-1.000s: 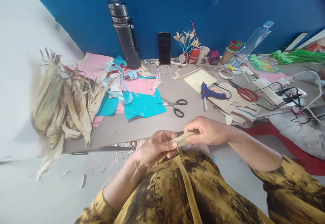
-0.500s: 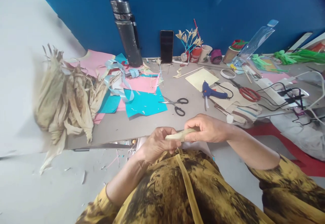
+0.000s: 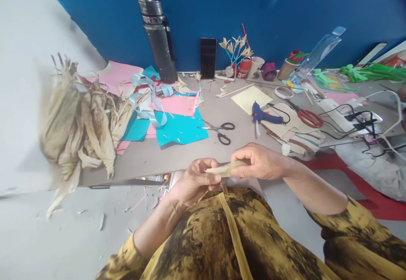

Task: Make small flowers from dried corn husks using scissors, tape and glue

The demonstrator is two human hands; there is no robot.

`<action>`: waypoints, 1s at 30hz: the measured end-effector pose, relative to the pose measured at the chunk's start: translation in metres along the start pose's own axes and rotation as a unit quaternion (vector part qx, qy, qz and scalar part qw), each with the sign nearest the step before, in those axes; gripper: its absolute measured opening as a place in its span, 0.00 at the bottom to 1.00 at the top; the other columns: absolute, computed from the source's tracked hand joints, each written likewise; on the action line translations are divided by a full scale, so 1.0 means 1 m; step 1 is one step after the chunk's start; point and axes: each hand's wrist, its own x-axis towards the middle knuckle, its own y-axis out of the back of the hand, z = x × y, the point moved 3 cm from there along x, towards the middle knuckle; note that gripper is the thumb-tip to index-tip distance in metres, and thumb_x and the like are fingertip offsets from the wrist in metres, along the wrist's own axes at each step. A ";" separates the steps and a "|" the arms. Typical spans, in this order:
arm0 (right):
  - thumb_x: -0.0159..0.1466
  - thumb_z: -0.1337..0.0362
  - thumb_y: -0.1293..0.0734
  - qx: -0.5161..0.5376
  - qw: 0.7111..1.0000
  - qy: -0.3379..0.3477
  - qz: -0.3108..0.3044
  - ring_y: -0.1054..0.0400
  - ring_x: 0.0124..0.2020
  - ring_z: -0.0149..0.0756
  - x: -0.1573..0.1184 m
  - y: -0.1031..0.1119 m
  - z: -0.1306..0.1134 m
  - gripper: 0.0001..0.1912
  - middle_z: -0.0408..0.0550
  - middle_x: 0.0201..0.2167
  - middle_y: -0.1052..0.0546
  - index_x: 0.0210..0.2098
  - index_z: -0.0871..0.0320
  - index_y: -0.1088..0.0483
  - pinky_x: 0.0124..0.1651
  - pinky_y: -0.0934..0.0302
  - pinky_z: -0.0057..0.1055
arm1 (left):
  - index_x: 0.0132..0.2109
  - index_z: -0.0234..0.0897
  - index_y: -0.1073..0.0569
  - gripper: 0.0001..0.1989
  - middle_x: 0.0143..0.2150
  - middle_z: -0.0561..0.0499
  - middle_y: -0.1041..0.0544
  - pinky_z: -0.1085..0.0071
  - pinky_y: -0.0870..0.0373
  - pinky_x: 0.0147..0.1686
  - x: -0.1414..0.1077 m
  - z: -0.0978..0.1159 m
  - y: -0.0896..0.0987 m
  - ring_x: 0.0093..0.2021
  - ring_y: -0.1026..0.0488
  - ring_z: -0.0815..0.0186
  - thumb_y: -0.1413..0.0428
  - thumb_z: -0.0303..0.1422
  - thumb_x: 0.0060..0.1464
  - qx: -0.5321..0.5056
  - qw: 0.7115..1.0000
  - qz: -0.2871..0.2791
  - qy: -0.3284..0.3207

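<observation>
Holding a slender, pale-beige, husk-like strip [image 3: 224, 170] lengthwise between hands.
Cradling its left tip in the half-curled left hand [image 3: 199, 179] — how firmly, hard to tell; pinching its right end with the right hand [image 3: 258, 162] — with long axis climbing slightly rightward.

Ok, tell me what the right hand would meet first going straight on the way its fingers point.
Most likely the left hand: the right hand points toward it along the pale strip it pinches. Depth is hard to judge from this one view, so the exact contact spot is uncertain.
</observation>
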 end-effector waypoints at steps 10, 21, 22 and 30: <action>0.61 0.58 0.31 0.022 0.999 0.004 0.044 0.48 0.19 0.23 0.003 -0.006 0.003 0.14 0.36 0.17 0.34 0.24 0.61 0.29 0.22 0.56 0.23 | 0.31 0.33 0.29 0.20 0.22 0.54 0.31 0.73 0.44 0.26 -0.002 0.000 0.000 0.22 0.37 0.73 0.29 0.41 0.41 0.067 0.994 0.069 -0.060; 0.60 0.54 0.29 0.095 0.991 -0.012 0.090 0.42 0.22 0.26 0.004 -0.016 0.010 0.17 0.40 0.21 0.29 0.24 0.61 0.30 0.25 0.50 0.24 | 0.37 0.35 0.27 0.21 0.27 0.51 0.26 0.72 0.38 0.30 -0.001 0.000 0.003 0.27 0.32 0.69 0.30 0.42 0.42 0.023 0.994 0.046 -0.092; 0.60 0.55 0.29 0.089 0.991 -0.014 0.096 0.43 0.22 0.26 0.006 -0.018 0.010 0.17 0.39 0.20 0.30 0.24 0.60 0.31 0.25 0.51 0.24 | 0.35 0.34 0.27 0.19 0.26 0.51 0.27 0.72 0.37 0.30 0.001 0.000 0.002 0.26 0.32 0.69 0.30 0.41 0.44 0.040 0.992 0.074 -0.098; 0.59 0.61 0.31 0.128 0.988 -0.031 0.079 0.40 0.24 0.27 0.013 -0.025 0.007 0.10 0.40 0.22 0.28 0.25 0.60 0.30 0.27 0.48 0.24 | 0.30 0.31 0.26 0.14 0.23 0.53 0.29 0.76 0.38 0.27 0.010 0.009 0.004 0.24 0.34 0.73 0.30 0.35 0.42 0.015 0.984 0.146 -0.103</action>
